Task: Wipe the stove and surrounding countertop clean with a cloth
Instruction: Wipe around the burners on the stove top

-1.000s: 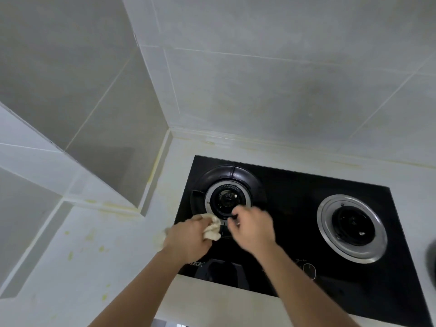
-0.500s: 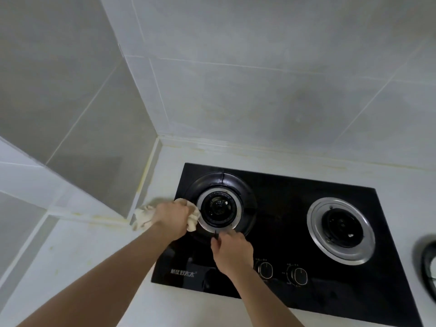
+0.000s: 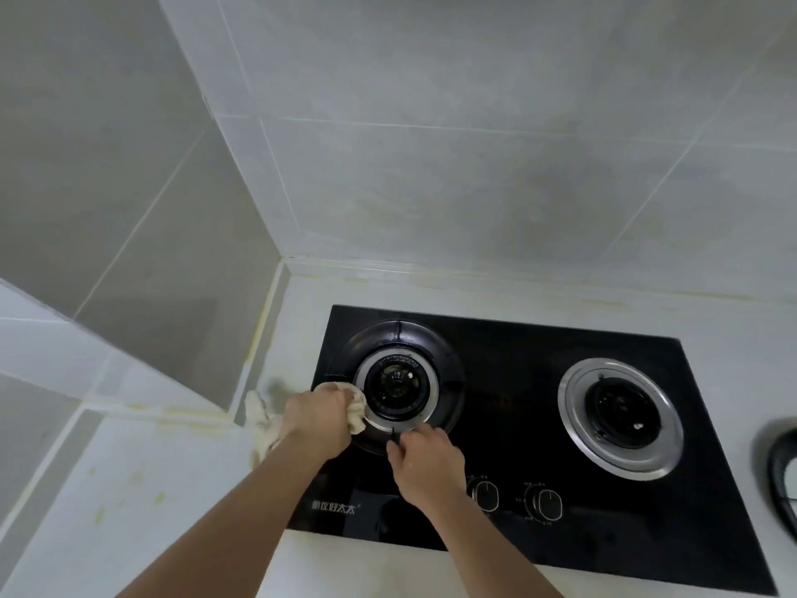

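Note:
A black glass stove [image 3: 509,381] with two burners is set into the pale countertop [image 3: 142,489]. My left hand [image 3: 317,418] grips a crumpled cream cloth [image 3: 354,408] and presses it against the left side of the left burner [image 3: 394,384]. The cloth's tail hangs out behind my wrist over the countertop. My right hand [image 3: 425,459] sits at the front of the black burner ring [image 3: 453,381], its curled fingers pinching a thin black part of the rim. The right burner [image 3: 619,407] has a bare silver ring.
Two control knobs [image 3: 486,496] [image 3: 545,502] sit on the stove's front strip, just right of my right wrist. Tiled walls close in at the back and left, forming a corner. Yellowish stains mark the countertop at left. A black curved object [image 3: 780,468] shows at the right edge.
My left hand has carried the cloth from the burner's front round to its left side. My right hand has shifted down to the ring's front edge and stays there.

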